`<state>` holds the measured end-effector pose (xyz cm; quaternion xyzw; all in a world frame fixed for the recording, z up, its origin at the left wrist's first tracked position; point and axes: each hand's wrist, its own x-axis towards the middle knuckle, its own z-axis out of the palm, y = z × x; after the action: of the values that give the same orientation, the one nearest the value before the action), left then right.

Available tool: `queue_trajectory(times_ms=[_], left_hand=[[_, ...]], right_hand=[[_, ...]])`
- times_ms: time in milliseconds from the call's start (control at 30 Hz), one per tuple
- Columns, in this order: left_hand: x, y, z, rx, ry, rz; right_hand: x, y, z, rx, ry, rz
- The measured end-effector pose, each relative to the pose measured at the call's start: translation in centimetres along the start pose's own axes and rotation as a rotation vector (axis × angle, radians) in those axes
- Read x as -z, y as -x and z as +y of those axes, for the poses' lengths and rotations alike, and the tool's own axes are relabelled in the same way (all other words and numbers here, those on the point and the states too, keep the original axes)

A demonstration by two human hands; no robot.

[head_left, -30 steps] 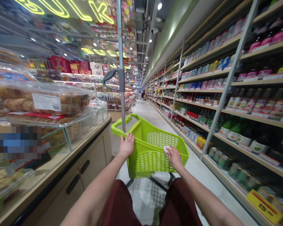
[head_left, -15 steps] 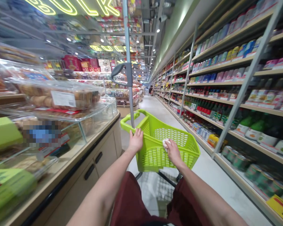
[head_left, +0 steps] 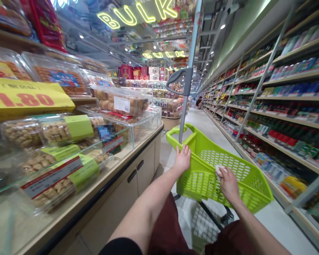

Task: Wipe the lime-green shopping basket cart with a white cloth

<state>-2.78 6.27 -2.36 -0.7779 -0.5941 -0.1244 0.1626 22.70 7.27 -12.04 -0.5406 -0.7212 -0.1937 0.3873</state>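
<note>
A lime-green shopping cart (head_left: 228,193) with a perforated basket stands in front of my knees. Over its near rim, close to the handle end, my left hand (head_left: 183,158) is closed with the fingers hooked inward. My right hand (head_left: 229,184) pinches a crumpled white tissue (head_left: 219,171) against the same rim, farther along. Part of the tissue is hidden by my fingers. From the cart's handle end rises a grey pole (head_left: 185,113) with a looped grey grip (head_left: 178,81).
On my left, a glass-fronted display counter (head_left: 146,127) holds packed snacks, with a yellow price sign (head_left: 29,97). Tall shelves (head_left: 284,145) of cans and bottles line the right. The aisle floor (head_left: 195,122) runs between them; a person (head_left: 199,102) is far down it.
The view has turned left, so the cart and both hands sit farther right in the picture. My hands keep their places on the rim, the tissue still in the right one.
</note>
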Motion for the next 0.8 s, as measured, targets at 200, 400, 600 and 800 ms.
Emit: queue_trajectory(times_ms=[200,400,600,800], left_hand=[[0.6,0.3,-0.4,-0.039,0.002,0.005],[0.8,0.5,-0.3,-0.020,0.001,-0.027],[0.8,0.4,0.2,-0.021,0.018,-0.052],[0.8,1.2,0.3,-0.091,0.039,-0.085]], right_hand=[[-1.3,-1.8,-2.6,0.087,-0.064,-0.042],[0.8,1.7,4.8,0.019,0.033,0.023],[-0.1,-0.2,0.2,0.005,-0.088,0.030],[-2.3,-4.2,-6.8,0.008,-0.228,-0.057]])
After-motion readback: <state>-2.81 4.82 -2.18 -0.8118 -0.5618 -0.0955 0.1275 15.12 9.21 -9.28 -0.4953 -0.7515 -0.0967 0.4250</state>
